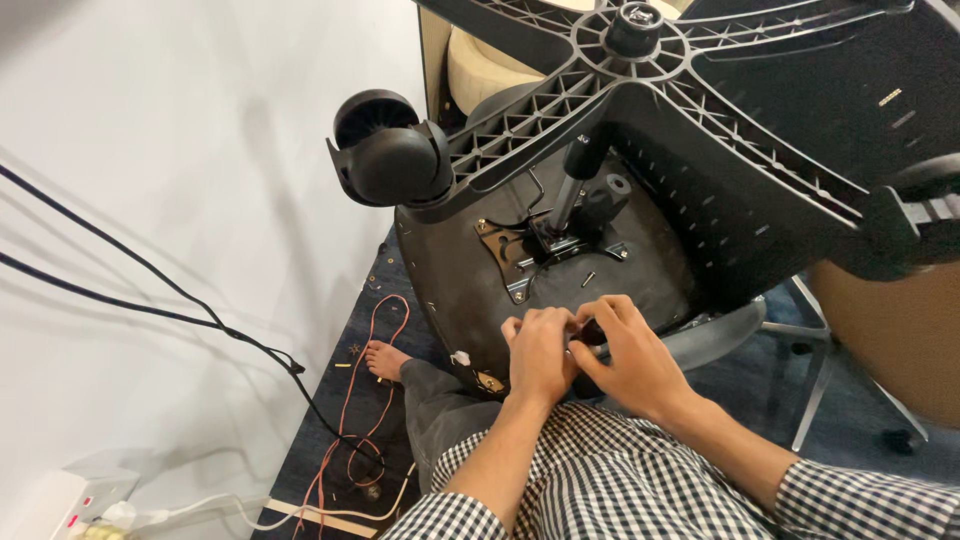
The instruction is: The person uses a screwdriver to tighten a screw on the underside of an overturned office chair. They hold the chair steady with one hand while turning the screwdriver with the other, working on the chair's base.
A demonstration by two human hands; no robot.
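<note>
I look down and see my two hands close together over the bottom of an office chair that is turned upside down. My left hand is curled, and its fingers press against a small dark part at the edge of the chair seat. My right hand is curled too, and its fingers wrap over the top of the same dark part. The part sits right between the two hands, mostly hidden, so I cannot tell what it is. A thin grey bit pokes out under my right thumb.

Just past my fingers is a metal plate in the middle of the seat, with a loose screw lying near it. A shiny post goes up from the plate to the black star base. A black wheel sits at the end of one leg, up and to the left of my hands.

My sleeves are black and white checks. My bare foot rests on the dark floor beside an orange wire. Black cables hang on the white wall.
</note>
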